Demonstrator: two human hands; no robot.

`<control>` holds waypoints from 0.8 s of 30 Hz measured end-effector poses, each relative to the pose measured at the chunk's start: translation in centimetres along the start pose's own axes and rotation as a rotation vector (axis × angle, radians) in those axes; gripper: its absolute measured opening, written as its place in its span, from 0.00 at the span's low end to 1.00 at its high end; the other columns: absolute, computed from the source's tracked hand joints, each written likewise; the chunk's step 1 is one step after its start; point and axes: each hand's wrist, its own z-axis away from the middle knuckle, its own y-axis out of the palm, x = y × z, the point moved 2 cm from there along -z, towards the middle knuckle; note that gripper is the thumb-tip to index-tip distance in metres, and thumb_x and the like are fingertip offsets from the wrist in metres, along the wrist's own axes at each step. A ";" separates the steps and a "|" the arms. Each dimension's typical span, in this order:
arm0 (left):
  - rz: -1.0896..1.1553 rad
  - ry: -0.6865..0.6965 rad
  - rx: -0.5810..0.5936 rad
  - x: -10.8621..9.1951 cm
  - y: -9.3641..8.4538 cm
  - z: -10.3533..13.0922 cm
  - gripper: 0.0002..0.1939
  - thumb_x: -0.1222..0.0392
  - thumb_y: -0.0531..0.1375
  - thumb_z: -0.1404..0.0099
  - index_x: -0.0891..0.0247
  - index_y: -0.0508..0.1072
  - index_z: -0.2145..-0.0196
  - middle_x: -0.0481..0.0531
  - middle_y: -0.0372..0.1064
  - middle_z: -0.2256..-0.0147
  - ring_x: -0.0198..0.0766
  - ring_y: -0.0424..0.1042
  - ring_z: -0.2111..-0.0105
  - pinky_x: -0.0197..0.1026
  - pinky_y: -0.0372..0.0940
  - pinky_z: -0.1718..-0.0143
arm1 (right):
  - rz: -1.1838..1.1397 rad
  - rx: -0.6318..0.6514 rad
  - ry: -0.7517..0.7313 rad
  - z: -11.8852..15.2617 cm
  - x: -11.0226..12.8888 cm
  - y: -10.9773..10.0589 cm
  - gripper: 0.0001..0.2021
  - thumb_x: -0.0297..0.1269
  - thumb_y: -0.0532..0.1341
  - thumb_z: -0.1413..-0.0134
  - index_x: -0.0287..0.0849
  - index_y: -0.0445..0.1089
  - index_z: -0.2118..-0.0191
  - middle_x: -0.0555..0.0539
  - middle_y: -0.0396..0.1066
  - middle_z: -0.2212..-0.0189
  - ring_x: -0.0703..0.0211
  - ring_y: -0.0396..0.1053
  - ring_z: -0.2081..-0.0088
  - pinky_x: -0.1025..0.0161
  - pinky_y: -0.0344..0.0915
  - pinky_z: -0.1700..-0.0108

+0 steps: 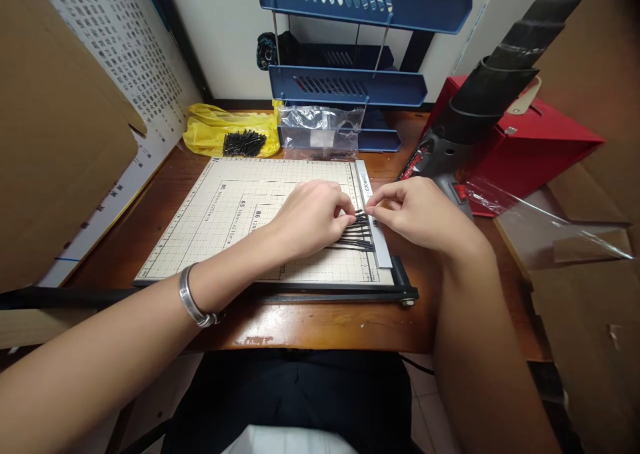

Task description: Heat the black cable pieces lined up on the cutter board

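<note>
Several thin black strips (356, 243) lie side by side on a cream paper trimmer (205, 241) with a printed grid. Their right ends meet the silver metal rail (383, 246) along its right edge. Over the strips is my left hand (315, 217), with thumb and forefinger pinched at the topmost black strip (359, 213). My right hand (420, 213) is closed in a pinch at the rail, by that strip's right end. Whatever sits between its fingertips is too small to make out. The trimmer's black blade arm (320, 293) runs along the near edge.
Behind the trimmer are a yellow plastic bag (200, 134) with a pile of short black pieces (245, 143), a clear plastic bag (320, 134) and a blue tiered rack (350, 84). On the right stand a grey-black device (465, 127) and a red box (550, 131). Cardboard (55, 141) rises at left.
</note>
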 end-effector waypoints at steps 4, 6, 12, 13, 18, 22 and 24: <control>-0.074 -0.003 0.049 0.3 0.0 -0.1 0.08 0.63 0.62 0.32 0.61 0.84 0.64 0.54 0.77 0.66 0.44 0.72 0.63 0.46 0.61 0.59 | 0.003 0.010 0.009 0.0 -0.1 0.1 0.11 0.38 0.60 0.46 0.42 0.81 0.65 0.52 0.59 0.82 0.66 0.54 0.75 0.62 0.52 0.65; -0.091 0.008 0.050 0.3 0.2 -0.2 0.09 0.64 0.62 0.32 0.61 0.84 0.64 0.54 0.77 0.66 0.44 0.72 0.63 0.46 0.61 0.59 | 0.000 0.010 0.011 0.0 -0.2 0.1 0.11 0.38 0.60 0.46 0.42 0.81 0.65 0.52 0.59 0.82 0.66 0.54 0.75 0.62 0.52 0.65; -0.138 0.012 0.055 0.0 0.3 -0.6 0.10 0.64 0.61 0.31 0.61 0.84 0.63 0.55 0.78 0.64 0.47 0.72 0.60 0.47 0.60 0.58 | -0.018 -0.004 0.002 0.0 -0.2 0.1 0.11 0.37 0.60 0.47 0.42 0.81 0.67 0.53 0.56 0.83 0.67 0.53 0.76 0.62 0.52 0.66; -0.144 0.011 0.062 0.0 0.3 -0.7 0.10 0.63 0.61 0.30 0.61 0.84 0.62 0.55 0.78 0.64 0.47 0.72 0.60 0.47 0.60 0.58 | -0.021 -0.004 0.001 0.0 -0.2 0.1 0.11 0.37 0.60 0.47 0.42 0.81 0.67 0.53 0.56 0.83 0.67 0.52 0.77 0.62 0.51 0.66; -0.153 0.018 0.074 0.1 0.3 -0.9 0.10 0.62 0.61 0.30 0.61 0.84 0.62 0.56 0.78 0.65 0.46 0.72 0.60 0.47 0.61 0.58 | -0.019 0.005 0.004 0.1 -0.1 0.1 0.11 0.37 0.60 0.47 0.43 0.80 0.68 0.53 0.56 0.83 0.67 0.53 0.77 0.62 0.51 0.66; -0.137 0.020 0.062 0.2 0.5 -1.0 0.09 0.62 0.62 0.30 0.62 0.84 0.62 0.56 0.78 0.65 0.46 0.72 0.61 0.46 0.61 0.58 | -0.015 0.012 0.008 0.0 0.0 0.1 0.11 0.36 0.59 0.47 0.42 0.81 0.67 0.53 0.57 0.83 0.67 0.54 0.76 0.62 0.52 0.65; -0.115 0.017 0.060 0.3 0.6 -1.2 0.09 0.63 0.62 0.31 0.62 0.84 0.63 0.55 0.78 0.65 0.45 0.73 0.61 0.46 0.61 0.58 | -0.013 0.010 0.015 0.0 0.0 0.1 0.11 0.36 0.59 0.46 0.43 0.80 0.67 0.53 0.57 0.83 0.67 0.54 0.76 0.62 0.52 0.65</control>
